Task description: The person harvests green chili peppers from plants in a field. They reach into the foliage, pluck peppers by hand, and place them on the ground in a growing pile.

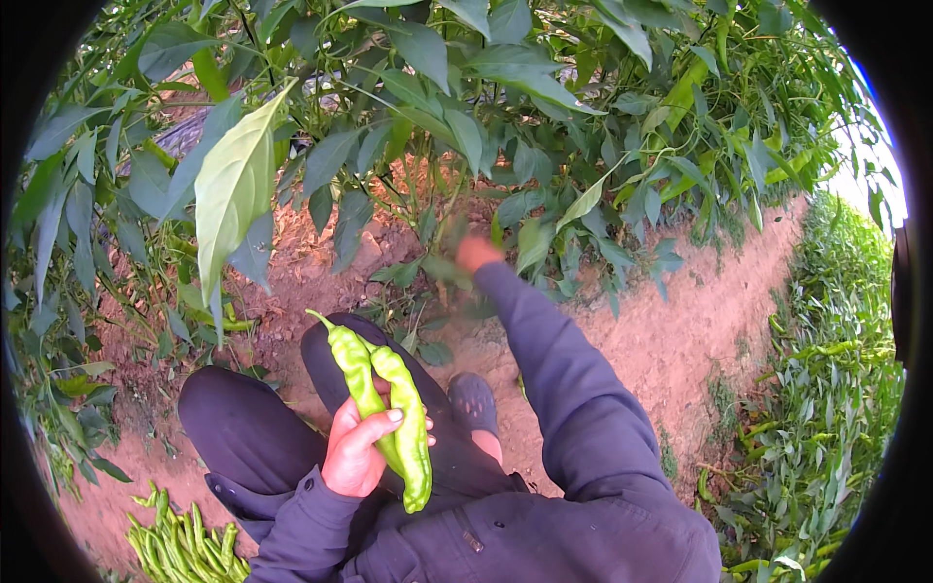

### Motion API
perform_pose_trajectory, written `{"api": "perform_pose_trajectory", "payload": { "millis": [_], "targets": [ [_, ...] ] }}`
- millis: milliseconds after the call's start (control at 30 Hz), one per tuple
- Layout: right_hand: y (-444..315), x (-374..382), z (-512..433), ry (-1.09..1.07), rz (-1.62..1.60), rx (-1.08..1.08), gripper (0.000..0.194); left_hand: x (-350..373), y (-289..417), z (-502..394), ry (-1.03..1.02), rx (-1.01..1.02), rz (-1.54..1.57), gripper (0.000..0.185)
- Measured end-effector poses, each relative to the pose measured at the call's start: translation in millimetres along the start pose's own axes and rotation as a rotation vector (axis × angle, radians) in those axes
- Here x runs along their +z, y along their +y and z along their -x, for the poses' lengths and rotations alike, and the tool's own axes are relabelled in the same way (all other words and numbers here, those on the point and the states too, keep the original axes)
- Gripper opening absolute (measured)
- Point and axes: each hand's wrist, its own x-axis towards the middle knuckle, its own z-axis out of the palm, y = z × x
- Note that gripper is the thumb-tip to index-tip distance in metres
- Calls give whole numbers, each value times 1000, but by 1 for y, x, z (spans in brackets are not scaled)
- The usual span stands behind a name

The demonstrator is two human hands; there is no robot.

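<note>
My left hand [358, 446] is closed around two long green peppers [410, 430], held above my knees with the thumb across them. My right hand [477, 253] reaches forward to the low stems and leaves of a pepper plant [532, 240]. It is blurred, and its fingers are partly lost among the foliage, so what it touches cannot be made out. A pile of picked green peppers [186, 543] lies on the soil at the lower left, beside my left sleeve.
Dense pepper plants [437, 65] spread across the front, with a large pale leaf [237, 182] hanging close at the left. A bare dirt path [656, 350] runs along the right, bordered by another row of plants [824, 408]. My shod foot [472, 401] rests on the soil.
</note>
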Motion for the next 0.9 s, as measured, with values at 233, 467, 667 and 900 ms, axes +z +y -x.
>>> {"api": "perform_pose_trajectory", "payload": {
  "millis": [233, 467, 667, 900],
  "targets": [
    [-36, 97, 104, -560, -621, -419, 20, -2, 3, 2, 47, -5, 38, 49],
    [59, 48, -19, 755, -895, 461, 35, 4, 3, 1, -8, -45, -11, 49],
    [70, 9, -19, 529, -1870, 250, 60, 6, 5, -4, 16, -17, -16, 48],
    [63, -35, 52, 540, -2132, -135, 36, -2, 5, 1, 2, -20, 19, 44]
  ]
}}
